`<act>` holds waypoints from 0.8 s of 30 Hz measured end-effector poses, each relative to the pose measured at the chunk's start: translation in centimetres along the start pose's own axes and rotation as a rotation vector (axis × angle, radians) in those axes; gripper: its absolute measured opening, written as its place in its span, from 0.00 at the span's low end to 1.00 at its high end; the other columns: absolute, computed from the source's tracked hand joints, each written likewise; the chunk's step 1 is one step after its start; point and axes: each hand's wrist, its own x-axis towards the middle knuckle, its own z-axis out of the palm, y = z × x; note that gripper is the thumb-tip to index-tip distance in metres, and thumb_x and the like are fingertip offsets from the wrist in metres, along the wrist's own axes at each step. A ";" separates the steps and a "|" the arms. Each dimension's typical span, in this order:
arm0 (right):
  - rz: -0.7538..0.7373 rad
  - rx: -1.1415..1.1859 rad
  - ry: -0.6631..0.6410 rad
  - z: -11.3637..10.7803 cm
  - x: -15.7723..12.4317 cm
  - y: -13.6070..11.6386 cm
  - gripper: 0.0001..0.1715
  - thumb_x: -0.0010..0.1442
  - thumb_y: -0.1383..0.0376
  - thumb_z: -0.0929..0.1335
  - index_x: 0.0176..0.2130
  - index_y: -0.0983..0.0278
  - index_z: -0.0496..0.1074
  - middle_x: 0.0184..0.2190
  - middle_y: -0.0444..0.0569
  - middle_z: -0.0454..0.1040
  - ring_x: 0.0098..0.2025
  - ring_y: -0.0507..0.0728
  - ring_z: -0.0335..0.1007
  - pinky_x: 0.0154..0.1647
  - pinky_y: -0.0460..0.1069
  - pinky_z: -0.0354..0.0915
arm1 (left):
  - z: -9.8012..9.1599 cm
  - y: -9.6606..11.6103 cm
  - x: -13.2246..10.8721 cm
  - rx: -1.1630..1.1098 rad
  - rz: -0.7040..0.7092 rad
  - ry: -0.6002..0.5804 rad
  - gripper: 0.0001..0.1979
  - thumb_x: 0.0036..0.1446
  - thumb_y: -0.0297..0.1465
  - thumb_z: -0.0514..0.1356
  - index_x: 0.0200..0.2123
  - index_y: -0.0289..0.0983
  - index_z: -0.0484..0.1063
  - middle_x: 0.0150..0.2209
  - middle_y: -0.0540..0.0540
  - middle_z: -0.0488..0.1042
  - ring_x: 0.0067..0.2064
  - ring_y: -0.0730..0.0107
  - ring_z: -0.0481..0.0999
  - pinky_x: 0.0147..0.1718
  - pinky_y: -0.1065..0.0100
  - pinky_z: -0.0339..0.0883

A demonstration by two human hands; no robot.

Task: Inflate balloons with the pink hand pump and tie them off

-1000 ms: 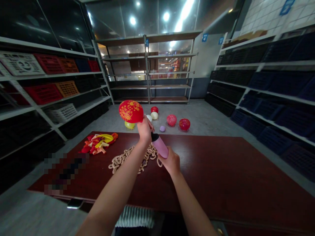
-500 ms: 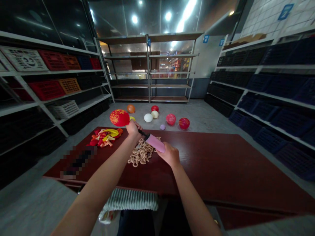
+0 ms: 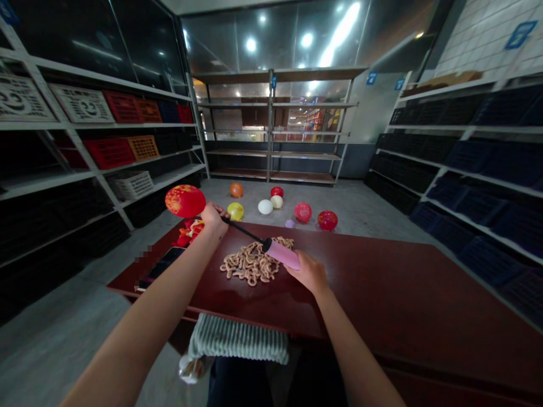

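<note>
My left hand point(image 3: 214, 219) is closed at the far end of the balloon pump, at the neck of a red balloon point(image 3: 185, 200) with gold print. The balloon is partly inflated and points left. My right hand point(image 3: 311, 272) wraps round the lower end of the pump's pink barrel point(image 3: 283, 254). Between the hands a long stretch of the pump's black rod point(image 3: 245, 230) shows. Below the pump a heap of tan, ring-like curled pieces point(image 3: 250, 264) lies on the dark red table point(image 3: 373, 282). The balloon's neck is hidden by my left fingers.
Uninflated balloons point(image 3: 186, 233) and a phone-like dark object point(image 3: 165, 263) lie at the table's left. Inflated balloons, among them a yellow one point(image 3: 235, 211) and a white one point(image 3: 265, 207), rest on the floor beyond. Shelves with crates point(image 3: 109, 152) line the sides. A ribbed grey cloth point(image 3: 240, 339) hangs below the front edge.
My hands have moved apart, and more of the black rod shows between them. The left hand and red balloon have shifted left in view, the barrel and right hand right. The view has turned slightly left.
</note>
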 end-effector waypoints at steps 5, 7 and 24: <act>-0.001 0.033 0.017 0.4 0.0 0.3 0.14 0.57 0.57 0.71 0.42 0.62 0.74 0.37 0.54 0.80 0.38 0.61 0.78 0.37 0.49 0.66 | 1.4 1.6 -2.0 0.003 0.074 -0.096 0.18 0.62 0.27 0.51 0.21 0.38 0.48 0.16 0.56 0.48 0.14 0.80 0.47 0.14 0.74 0.44; 0.025 0.046 0.019 0.6 -0.1 0.6 0.14 0.59 0.56 0.70 0.42 0.62 0.74 0.36 0.54 0.80 0.38 0.61 0.78 0.37 0.50 0.66 | 2.1 1.3 -3.2 -0.006 0.120 -0.186 0.22 0.65 0.31 0.52 0.20 0.38 0.48 0.15 0.56 0.48 0.14 0.80 0.47 0.14 0.73 0.44; 0.187 0.137 0.085 0.9 0.2 2.6 0.17 0.59 0.54 0.69 0.44 0.61 0.72 0.35 0.52 0.80 0.37 0.61 0.78 0.38 0.51 0.68 | 7.5 -9.8 -7.8 0.059 0.116 -0.433 0.28 0.65 0.40 0.57 0.16 0.38 0.52 0.12 0.54 0.49 0.12 0.79 0.48 0.13 0.71 0.42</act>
